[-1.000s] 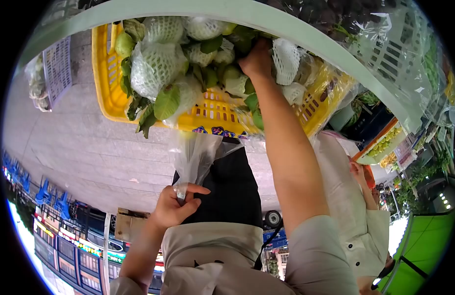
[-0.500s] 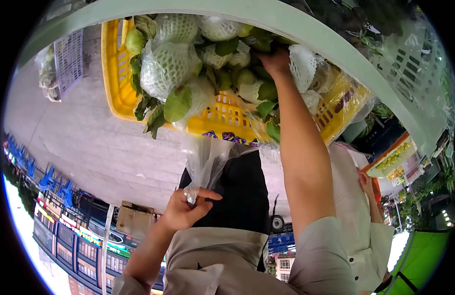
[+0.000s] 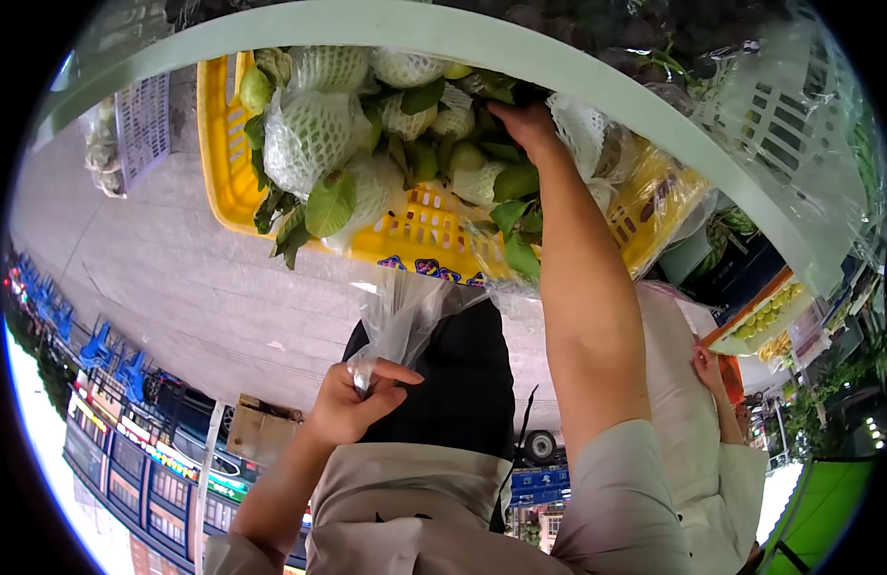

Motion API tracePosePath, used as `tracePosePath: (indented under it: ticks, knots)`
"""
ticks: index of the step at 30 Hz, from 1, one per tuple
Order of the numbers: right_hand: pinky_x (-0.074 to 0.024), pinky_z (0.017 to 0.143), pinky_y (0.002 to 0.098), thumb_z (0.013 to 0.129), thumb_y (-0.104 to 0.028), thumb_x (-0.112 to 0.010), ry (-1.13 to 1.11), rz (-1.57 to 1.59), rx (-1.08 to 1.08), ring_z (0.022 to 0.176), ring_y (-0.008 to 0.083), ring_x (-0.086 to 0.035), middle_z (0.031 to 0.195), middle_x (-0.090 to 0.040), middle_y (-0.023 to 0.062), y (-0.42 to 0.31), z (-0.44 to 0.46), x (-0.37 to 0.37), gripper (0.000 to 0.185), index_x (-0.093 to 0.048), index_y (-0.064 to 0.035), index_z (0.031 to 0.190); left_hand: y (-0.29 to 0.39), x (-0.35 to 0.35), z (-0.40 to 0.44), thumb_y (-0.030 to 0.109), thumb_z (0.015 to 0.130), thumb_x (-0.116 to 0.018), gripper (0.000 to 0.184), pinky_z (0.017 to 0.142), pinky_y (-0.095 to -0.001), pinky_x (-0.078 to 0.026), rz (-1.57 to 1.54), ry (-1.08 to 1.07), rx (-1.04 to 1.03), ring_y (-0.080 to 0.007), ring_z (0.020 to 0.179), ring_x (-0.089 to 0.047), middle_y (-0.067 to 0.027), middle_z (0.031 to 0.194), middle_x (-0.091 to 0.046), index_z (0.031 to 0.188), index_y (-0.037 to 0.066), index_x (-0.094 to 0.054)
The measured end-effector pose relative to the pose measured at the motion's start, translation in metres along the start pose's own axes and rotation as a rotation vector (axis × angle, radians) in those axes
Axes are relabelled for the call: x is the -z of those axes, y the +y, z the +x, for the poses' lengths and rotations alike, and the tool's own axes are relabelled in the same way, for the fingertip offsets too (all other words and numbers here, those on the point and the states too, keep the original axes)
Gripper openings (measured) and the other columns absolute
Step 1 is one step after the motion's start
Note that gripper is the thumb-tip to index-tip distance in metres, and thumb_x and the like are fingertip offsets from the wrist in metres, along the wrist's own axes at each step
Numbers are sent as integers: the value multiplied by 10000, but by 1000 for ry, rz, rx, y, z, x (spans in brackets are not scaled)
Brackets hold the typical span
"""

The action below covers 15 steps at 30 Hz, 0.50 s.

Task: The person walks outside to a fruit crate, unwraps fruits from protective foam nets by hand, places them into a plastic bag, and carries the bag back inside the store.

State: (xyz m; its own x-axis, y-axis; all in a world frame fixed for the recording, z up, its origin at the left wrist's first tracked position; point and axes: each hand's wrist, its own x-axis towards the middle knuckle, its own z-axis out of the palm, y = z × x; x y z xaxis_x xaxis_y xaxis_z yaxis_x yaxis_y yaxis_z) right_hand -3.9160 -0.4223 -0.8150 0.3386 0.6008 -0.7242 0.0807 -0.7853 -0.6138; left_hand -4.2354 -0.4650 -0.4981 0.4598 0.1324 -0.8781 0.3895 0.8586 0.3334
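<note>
A yellow plastic basket (image 3: 213, 163) holds several guavas, many in white foam netting, with green leaves among them. One large netted guava (image 3: 312, 141) lies toward the basket's left side. My right hand (image 3: 528, 126) reaches into the far part of the basket, beside an empty-looking white foam net (image 3: 579, 132). Its fingers are hidden among fruit and dark shadow, so what they touch does not show. Below the basket's near side, my left hand (image 3: 359, 402) grips a clear plastic bag (image 3: 401, 311), which hangs up toward the basket rim; its index finger points out to the right.
A pale green curved rim (image 3: 414, 21) arches over the basket. White crates (image 3: 144, 125) stand on the paved floor at left. Another person in a light shirt (image 3: 688, 422) stands close at right, near a box of yellow-green fruit (image 3: 769, 311).
The view has shifted slightly. My right hand stays deep among the guavas, with its wrist turned a little. My left hand still holds the bag, which looks slightly more gathered.
</note>
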Motion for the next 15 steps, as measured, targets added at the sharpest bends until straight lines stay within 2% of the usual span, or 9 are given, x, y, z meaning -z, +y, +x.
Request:
tracePosePath:
  ticks: [3, 6, 8, 9, 11, 12, 15]
  knots:
    - [-444, 1092, 376, 764, -408, -839, 8, -107, 88, 1307, 376, -560, 1440, -580, 211, 3, 13, 8, 871, -507, 12, 1451, -1, -1, 2, -69, 896, -647, 257, 542, -233, -270, -18, 10, 2, -16, 573, -316, 106, 630, -390, 1118, 20, -741]
    - [-451, 1078, 383, 770, -418, -828, -190, -425, 158, 1292, 367, -572, 1407, -611, 203, 12, 16, 17, 842, -528, -7, 1442, -4, -2, 4, -67, 886, -660, 261, 543, -234, -269, 3, 4, 7, -18, 575, -316, 105, 629, -382, 1118, 21, -742]
    - [-467, 1053, 409, 782, -450, -817, -217, -362, -24, 1262, 362, -594, 1367, -641, 201, 12, 12, 26, 791, -580, -17, 1400, -4, -4, 6, -65, 881, -667, 264, 544, -234, -270, 42, 3, -11, -19, 575, -317, 105, 628, -376, 1119, 20, -742]
    - [-467, 1053, 409, 782, -450, -817, -219, -368, -23, 1262, 362, -594, 1367, -641, 201, 22, 13, 27, 791, -580, -17, 1400, -4, -6, 5, -63, 880, -672, 264, 544, -233, -270, 45, 5, -5, -20, 575, -316, 103, 630, -375, 1120, 20, -742]
    - [-479, 1029, 427, 804, -454, -812, -151, -287, 217, 1203, 357, -628, 1304, -664, 230, 48, 17, 26, 691, -648, 6, 1292, 0, -9, 3, -61, 878, -676, 264, 544, -233, -271, 40, 4, -3, -20, 574, -316, 102, 632, -373, 1121, 19, -742]
    - [-479, 1029, 427, 804, -454, -812, -150, -296, 225, 1203, 357, -628, 1304, -664, 230, 37, 10, 29, 691, -648, 6, 1292, 3, -10, 2, -64, 880, -672, 265, 545, -231, -270, 40, 6, 0, -21, 575, -314, 101, 634, -373, 1123, 18, -742]
    - [-513, 954, 446, 845, -422, -800, -7, -595, 50, 1116, 362, -671, 1207, -699, 238, 20, -22, 27, 557, -697, 17, 1173, 13, -10, 0, -68, 885, -661, 289, 546, -227, -270, 22, -6, -11, -21, 578, -312, 101, 639, -375, 1154, 11, -732]
